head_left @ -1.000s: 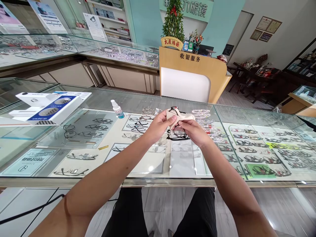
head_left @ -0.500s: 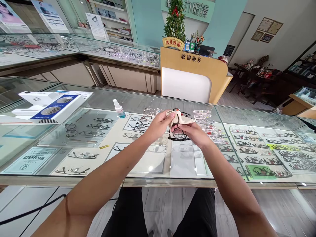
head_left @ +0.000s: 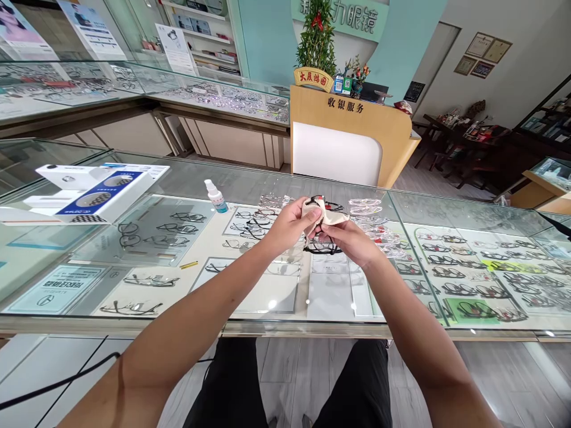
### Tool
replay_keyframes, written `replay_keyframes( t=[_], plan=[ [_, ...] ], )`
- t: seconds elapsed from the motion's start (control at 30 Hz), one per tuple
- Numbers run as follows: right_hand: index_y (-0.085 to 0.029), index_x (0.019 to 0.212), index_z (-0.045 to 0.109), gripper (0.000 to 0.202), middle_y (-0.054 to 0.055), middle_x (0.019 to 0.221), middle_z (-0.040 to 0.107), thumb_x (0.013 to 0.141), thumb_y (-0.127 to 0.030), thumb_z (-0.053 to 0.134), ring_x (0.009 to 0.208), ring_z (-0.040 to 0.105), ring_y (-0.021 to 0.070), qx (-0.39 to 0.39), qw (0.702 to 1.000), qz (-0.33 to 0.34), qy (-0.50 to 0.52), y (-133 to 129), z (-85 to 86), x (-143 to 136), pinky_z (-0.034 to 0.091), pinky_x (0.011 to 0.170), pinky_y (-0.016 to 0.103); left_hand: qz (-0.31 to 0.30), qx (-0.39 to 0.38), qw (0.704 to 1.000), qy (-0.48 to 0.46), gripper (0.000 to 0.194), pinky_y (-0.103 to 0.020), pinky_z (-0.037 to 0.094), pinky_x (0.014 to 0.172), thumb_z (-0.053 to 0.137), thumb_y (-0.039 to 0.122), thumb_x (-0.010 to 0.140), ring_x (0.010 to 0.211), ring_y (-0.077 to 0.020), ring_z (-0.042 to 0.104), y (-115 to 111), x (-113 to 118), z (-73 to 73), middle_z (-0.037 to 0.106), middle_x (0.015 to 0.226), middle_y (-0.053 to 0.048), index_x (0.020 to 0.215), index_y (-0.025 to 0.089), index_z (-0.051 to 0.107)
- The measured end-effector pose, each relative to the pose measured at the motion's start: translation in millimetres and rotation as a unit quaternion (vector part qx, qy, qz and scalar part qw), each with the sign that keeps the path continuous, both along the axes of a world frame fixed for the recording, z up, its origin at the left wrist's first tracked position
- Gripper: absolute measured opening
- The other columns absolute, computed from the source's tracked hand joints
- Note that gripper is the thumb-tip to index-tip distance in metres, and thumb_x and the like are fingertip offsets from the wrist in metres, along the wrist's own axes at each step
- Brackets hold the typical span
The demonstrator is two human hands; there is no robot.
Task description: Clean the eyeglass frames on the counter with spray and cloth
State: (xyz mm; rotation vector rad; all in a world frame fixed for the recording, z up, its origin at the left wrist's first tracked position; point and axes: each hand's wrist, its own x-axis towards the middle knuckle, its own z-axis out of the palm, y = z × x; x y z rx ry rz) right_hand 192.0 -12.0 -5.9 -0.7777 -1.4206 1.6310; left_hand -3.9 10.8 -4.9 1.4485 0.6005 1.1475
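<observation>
Above the glass counter, my left hand (head_left: 289, 226) pinches a cream cloth (head_left: 335, 217), its thumb pressed on the fabric. My right hand (head_left: 352, 241) has its fingers closed beneath the cloth, around a pair of black-framed glasses (head_left: 325, 248). The cloth is folded over part of the frame and hides some of it. Which part of the glasses each fingertip touches cannot be made out. A small spray bottle (head_left: 216, 196) with a white cap and blue liquid stands to the left of my hands.
The glass counter (head_left: 250, 327) shows many eyeglasses beneath its top. An opened white and blue box (head_left: 107, 193) lies on the left. Behind the counter stands a wooden cashier desk (head_left: 352, 113) with a green plant (head_left: 316, 44) on it.
My left thumb and fingers have shifted slightly to the right over the cloth, and its folds have changed shape. Both hands still hold on at about the same place.
</observation>
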Motion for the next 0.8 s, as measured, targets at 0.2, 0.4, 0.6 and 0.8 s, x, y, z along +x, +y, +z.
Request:
replay_keyframes(
  t=[0.2, 0.4, 0.6, 0.8],
  plan=[
    [-0.022, 0.103, 0.081, 0.034, 0.005, 0.094, 0.082, 0.092, -0.053, 0.087, 0.093, 0.069, 0.0221, 0.021, 1.000, 0.007, -0.018, 0.2, 4.7, 7.6, 0.050, 0.086, 0.036, -0.077, -0.013, 0.997, 0.010, 0.051, -0.033, 0.057, 0.069, 0.074, 0.068, 0.099, 0.066, -0.0190, 0.071, 9.9, -13.5, 3.3, 0.074, 0.077, -0.005, 0.097, 0.018, 0.067],
    [-0.023, 0.103, 0.081, 0.035, 0.004, 0.095, 0.081, 0.088, -0.053, 0.089, 0.088, 0.067, 0.0204, 0.012, 1.000, -0.018, -0.013, 3.2, 1.9, 8.7, 0.051, 0.085, 0.036, -0.069, -0.030, 0.997, 0.004, 0.049, -0.025, 0.048, 0.059, 0.093, 0.052, 0.088, 0.067, -0.0146, 0.066, 3.7, -7.4, 3.3, 0.072, 0.084, -0.002, 0.111, 0.017, 0.067],
    [-0.023, 0.104, 0.081, 0.034, 0.005, 0.097, 0.082, 0.095, -0.055, 0.082, 0.088, 0.064, 0.0211, 0.044, 0.999, -0.006, -0.031, 0.3, -0.2, 2.0, 0.047, 0.081, 0.035, 0.021, -0.015, 1.000, -0.012, 0.053, -0.028, 0.047, 0.056, 0.079, 0.071, 0.095, 0.053, -0.0131, 0.057, -3.6, 4.7, -2.3, 0.063, 0.066, 0.003, 0.101, 0.020, 0.063],
    [-0.022, 0.095, 0.079, 0.031, 0.005, 0.088, 0.079, 0.089, -0.052, 0.086, 0.091, 0.068, 0.0225, 0.005, 0.999, -0.031, -0.010, 0.4, 7.5, 9.3, 0.048, 0.081, 0.035, -0.072, -0.040, 0.996, -0.017, 0.052, -0.031, 0.053, 0.065, 0.084, 0.066, 0.093, 0.068, -0.0183, 0.070, 5.3, -9.2, 4.1, 0.072, 0.080, -0.004, 0.100, 0.018, 0.066]
  ],
)
